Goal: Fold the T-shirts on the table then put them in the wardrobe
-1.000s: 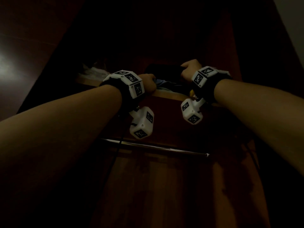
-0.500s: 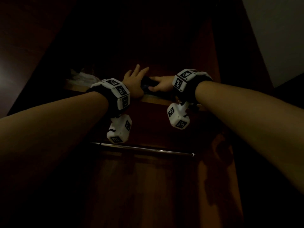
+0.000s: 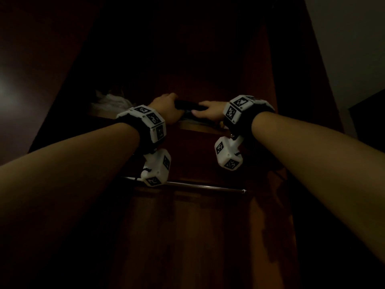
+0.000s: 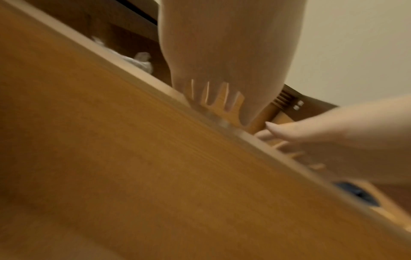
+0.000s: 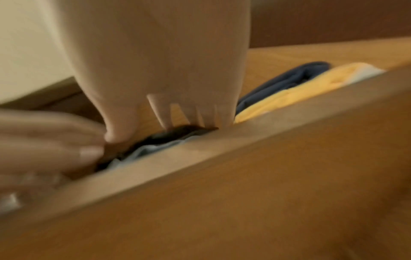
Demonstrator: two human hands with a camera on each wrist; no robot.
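A folded dark T-shirt (image 3: 186, 105) lies on a high wardrobe shelf (image 3: 200, 128), on top of a light blue folded one (image 5: 151, 149). My left hand (image 3: 164, 109) rests on its left end and my right hand (image 3: 208, 110) on its right end, both reaching up over the shelf edge. In the right wrist view my right hand (image 5: 166, 70) stretches its fingers forward onto the dark T-shirt (image 5: 177, 132), with my left hand (image 5: 44, 140) blurred beside it. In the left wrist view my left hand (image 4: 222, 61) also points its fingers into the shelf.
A yellow folded garment (image 5: 300, 93) and a navy one (image 5: 284, 79) lie further right on the shelf. Crumpled white cloth (image 3: 110, 102) sits at its left end. A metal hanging rail (image 3: 198, 185) crosses below the shelf. The wardrobe interior is very dark.
A second ago both hands were curled on the dark T-shirt at the shelf edge. They have since opened, and the left fingers, spread half a second ago, now lie together on it.
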